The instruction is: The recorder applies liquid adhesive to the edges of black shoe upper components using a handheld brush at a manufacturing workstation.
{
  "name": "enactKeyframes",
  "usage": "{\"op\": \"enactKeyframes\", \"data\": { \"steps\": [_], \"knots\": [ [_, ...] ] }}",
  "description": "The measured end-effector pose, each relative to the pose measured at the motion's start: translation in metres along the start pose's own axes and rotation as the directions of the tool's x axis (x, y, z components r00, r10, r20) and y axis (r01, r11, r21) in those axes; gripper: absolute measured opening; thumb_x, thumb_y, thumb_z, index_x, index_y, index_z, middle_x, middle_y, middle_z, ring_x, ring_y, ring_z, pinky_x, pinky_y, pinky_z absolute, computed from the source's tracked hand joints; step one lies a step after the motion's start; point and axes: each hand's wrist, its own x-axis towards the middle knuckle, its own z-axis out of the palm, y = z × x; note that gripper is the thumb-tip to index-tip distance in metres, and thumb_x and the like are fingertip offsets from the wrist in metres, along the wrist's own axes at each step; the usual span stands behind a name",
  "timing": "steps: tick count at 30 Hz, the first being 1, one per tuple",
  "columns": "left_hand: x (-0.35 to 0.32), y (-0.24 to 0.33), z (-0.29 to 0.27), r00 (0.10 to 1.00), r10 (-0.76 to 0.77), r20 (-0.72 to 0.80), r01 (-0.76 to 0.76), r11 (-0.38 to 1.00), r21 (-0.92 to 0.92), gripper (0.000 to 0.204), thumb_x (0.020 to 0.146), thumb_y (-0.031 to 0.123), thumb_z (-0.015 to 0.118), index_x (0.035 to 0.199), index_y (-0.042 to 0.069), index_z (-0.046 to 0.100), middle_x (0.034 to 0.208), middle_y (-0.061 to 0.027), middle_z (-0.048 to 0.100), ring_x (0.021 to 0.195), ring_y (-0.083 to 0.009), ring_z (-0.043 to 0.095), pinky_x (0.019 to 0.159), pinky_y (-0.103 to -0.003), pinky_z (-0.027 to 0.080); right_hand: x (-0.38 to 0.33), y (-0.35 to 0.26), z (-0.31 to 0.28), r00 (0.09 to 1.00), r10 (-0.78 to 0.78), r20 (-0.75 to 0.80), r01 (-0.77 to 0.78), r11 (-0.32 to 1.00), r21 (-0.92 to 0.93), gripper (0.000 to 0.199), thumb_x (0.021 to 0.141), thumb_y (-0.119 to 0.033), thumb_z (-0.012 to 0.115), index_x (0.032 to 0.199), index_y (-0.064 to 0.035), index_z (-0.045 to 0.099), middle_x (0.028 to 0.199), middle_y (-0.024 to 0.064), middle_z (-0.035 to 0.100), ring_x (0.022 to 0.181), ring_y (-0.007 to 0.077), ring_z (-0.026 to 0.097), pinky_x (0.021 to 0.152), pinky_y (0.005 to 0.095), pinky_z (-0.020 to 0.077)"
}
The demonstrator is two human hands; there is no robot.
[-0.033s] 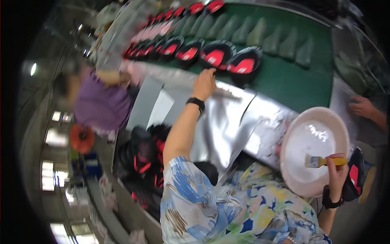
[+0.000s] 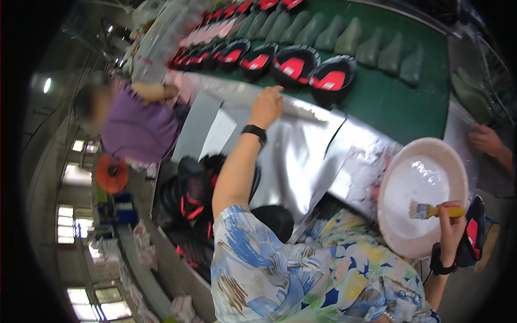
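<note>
Pinching brush [image 2: 428, 211] in right hand [image 2: 451, 230] above basin [image 2: 383, 210], near right | holding left hand [image 2: 267, 107] curled beside far shoes [image 2: 330, 82], unclear whether gripping | cannot tell finished from remaining ones

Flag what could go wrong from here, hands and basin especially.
1. The right hand holds the brush over what looks like white liquid in the basin; drips might land on the dark shoe beside that hand.
2. The left hand is close to the row of shoes on the green table, so it could bump one.
3. The patterned shirt is near the basin; splashes might stain it.
</note>
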Motion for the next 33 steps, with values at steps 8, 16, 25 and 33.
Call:
{"op": "enactKeyframes", "data": {
  "steps": [8, 16, 25, 33],
  "knots": [
    [-0.293, -0.091, -0.100, 0.611, -0.629, 0.481, 0.619, 0.758, 0.204, 0.087, 0.066, 0.029, 0.090, 0.141, 0.013, 0.047, 0.133, -0.0226, 0.060, 0.129, -0.0396, 0.055, 0.103, -0.047, 0.048, -0.008, -0.012, 0.025, 0.993, -0.013, 0.115, 0.013, 1.000, 0.004, 0.007, 0.093, -0.003, 0.067, 0.096, 0.0003, 0.062, 0.094, 0.0037, 0.063, 0.090, 0.0103, 0.061, 0.080, 0.0229, 0.0477],
    [-0.152, 0.033, -0.124, 0.908, -0.201, 0.369, 0.010, 0.888, 0.459, 0.016, 0.077, 0.005, 0.065, 0.089, 0.002, 0.055, 0.078, -0.0198, 0.067, 0.074, -0.0403, 0.068, 0.065, -0.049, 0.054, -0.021, -0.020, 0.030, 0.988, -0.051, 0.144, 0.040, 0.996, 0.081, 0.013, 0.090, -0.005, 0.071, 0.098, -0.0011, 0.061, 0.091, 0.0051, 0.067, 0.085, 0.0114, 0.065, 0.079, 0.0241, 0.0505],
    [-0.066, 0.186, 0.007, 0.765, -0.073, 0.640, 0.203, 0.970, -0.132, 0.047, 0.092, 0.040, 0.069, 0.100, -0.005, 0.063, 0.076, -0.0164, 0.069, 0.059, -0.0239, 0.069, 0.060, -0.038, 0.057, -0.041, -0.018, 0.018, 0.993, -0.091, 0.078, 0.092, 0.996, -0.008, 0.013, 0.088, -0.008, 0.073, 0.094, -0.0017, 0.064, 0.087, 0.0045, 0.069, 0.082, 0.0111, 0.065, 0.075, 0.0256, 0.0494],
    [0.011, 0.136, 0.087, 0.708, -0.121, 0.695, 0.575, -0.472, -0.668, 0.026, 0.098, 0.005, 0.058, 0.123, -0.001, 0.059, 0.118, -0.0173, 0.067, 0.107, -0.0292, 0.068, 0.094, -0.039, 0.058, -0.040, -0.007, 0.005, 0.996, -0.068, 0.052, 0.071, 0.995, -0.072, 0.012, 0.088, -0.006, 0.072, 0.094, -0.0014, 0.064, 0.087, 0.0043, 0.068, 0.084, 0.0107, 0.065, 0.076, 0.0251, 0.0494]
  ]
}}
